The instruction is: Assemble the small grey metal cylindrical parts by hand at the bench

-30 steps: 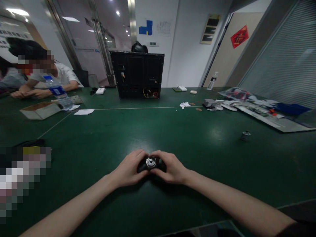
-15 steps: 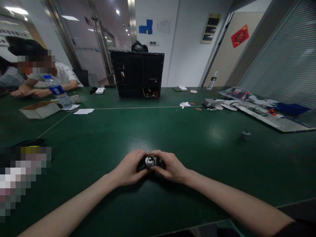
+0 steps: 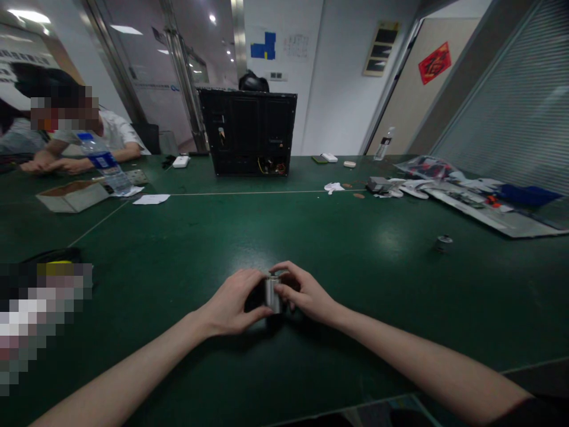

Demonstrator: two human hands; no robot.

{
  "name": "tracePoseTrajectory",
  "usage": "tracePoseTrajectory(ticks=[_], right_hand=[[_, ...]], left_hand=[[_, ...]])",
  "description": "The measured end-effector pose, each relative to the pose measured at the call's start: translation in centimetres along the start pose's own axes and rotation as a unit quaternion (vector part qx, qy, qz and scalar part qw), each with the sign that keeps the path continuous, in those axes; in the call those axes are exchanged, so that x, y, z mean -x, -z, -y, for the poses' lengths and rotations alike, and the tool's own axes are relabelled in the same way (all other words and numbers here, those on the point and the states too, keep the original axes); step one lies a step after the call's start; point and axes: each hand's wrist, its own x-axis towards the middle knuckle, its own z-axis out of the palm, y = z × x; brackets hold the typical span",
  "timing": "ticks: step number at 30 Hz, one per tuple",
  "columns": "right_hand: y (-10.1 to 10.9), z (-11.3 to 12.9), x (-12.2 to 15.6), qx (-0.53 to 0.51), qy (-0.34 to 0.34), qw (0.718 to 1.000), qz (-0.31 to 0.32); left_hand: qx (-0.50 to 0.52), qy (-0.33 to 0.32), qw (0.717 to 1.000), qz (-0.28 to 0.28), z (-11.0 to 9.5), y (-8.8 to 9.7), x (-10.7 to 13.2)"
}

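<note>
Both of my hands meet low in the middle of the head view, just above a green table point(image 3: 338, 249). My left hand point(image 3: 231, 305) is curled around a dark part point(image 3: 254, 298) that is mostly hidden by its fingers. My right hand point(image 3: 302, 293) pinches a small silver metal cylinder point(image 3: 272, 294) that stands upright against the dark part. The two pieces touch between my fingertips.
A black computer case point(image 3: 248, 133) stands at the far middle. A person sits at the far left behind a water bottle point(image 3: 106, 166) and an open cardboard box point(image 3: 71, 196). Bags and parts point(image 3: 471, 196) lie at the right, with a small metal piece point(image 3: 443, 242) nearer.
The silver piece, seen end-on a second ago, now stands upright with its side showing. My right hand's fingers have risen and closed on it, and both hands lifted slightly.
</note>
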Motion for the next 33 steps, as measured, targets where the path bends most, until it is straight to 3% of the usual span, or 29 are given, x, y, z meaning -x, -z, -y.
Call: tracePoseTrajectory(ticks=[7,14,24,29,33], right_hand=[[-0.03,-0.44,-0.59,-0.114,-0.074,0.991,-0.01],[0.22,-0.23,-0.75,-0.153,-0.137,0.978,-0.031],[-0.38,-0.05,-0.75,-0.324,-0.176,0.929,-0.024],[-0.35,0.28,-0.58,-0.301,-0.184,0.935,-0.033],[-0.22,0.29,-0.35,-0.235,-0.141,0.961,-0.025]], left_hand=[[-0.019,0.007,1.0,0.001,0.04,0.05,0.03],[-0.023,0.021,0.999,0.004,0.36,-0.11,-0.08],[-0.039,0.002,0.999,-0.005,0.71,-0.32,-0.23],[-0.007,-0.024,1.0,-0.008,0.79,-0.17,-0.12],[-0.001,-0.026,1.0,-0.008,0.93,-0.23,-0.08]])
